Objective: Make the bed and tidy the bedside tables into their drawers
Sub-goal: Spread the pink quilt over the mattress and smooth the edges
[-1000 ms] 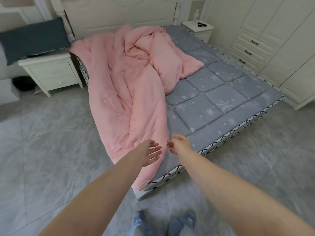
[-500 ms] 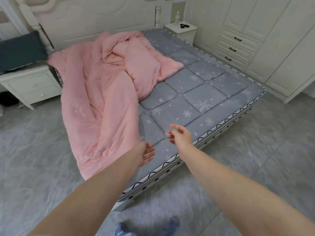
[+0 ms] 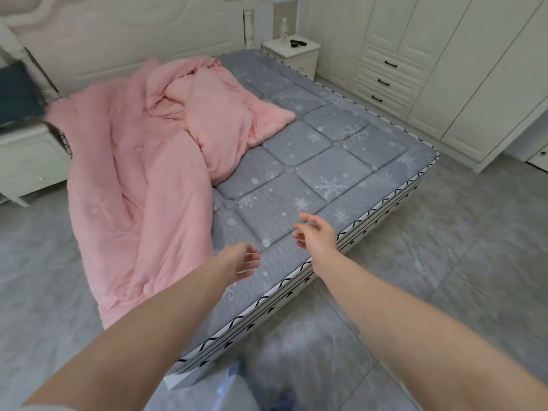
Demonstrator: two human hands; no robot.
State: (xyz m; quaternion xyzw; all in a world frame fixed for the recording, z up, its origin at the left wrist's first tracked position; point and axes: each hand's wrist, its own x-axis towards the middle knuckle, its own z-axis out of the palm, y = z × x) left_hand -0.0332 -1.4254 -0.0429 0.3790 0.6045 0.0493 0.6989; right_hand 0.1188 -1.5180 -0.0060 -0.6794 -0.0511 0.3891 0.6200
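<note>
A pink duvet [image 3: 139,185] lies crumpled along the left side of the bed and hangs over its near left corner toward the floor. The grey mattress [image 3: 335,149] with snowflake print is bare on the right. My left hand [image 3: 241,261] reaches out over the foot of the mattress, fingers relaxed, just right of the duvet's hanging edge and holding nothing. My right hand [image 3: 315,232] is stretched out above the mattress near its foot edge, fingers spread and empty. A white bedside table [image 3: 26,164] stands at the left and another bedside table [image 3: 292,56] at the far right of the headboard.
A dark pillow [image 3: 16,94] rests on the left bedside table. A bottle [image 3: 284,28] and a small black object [image 3: 298,43] sit on the far table. A white wardrobe with drawers [image 3: 385,81] lines the right wall. Grey tiled floor [image 3: 444,262] surrounds the bed.
The view has shifted to the right along the foot of the bed. Both hands have drifted from the duvet's edge to over the bare mattress and moved further apart.
</note>
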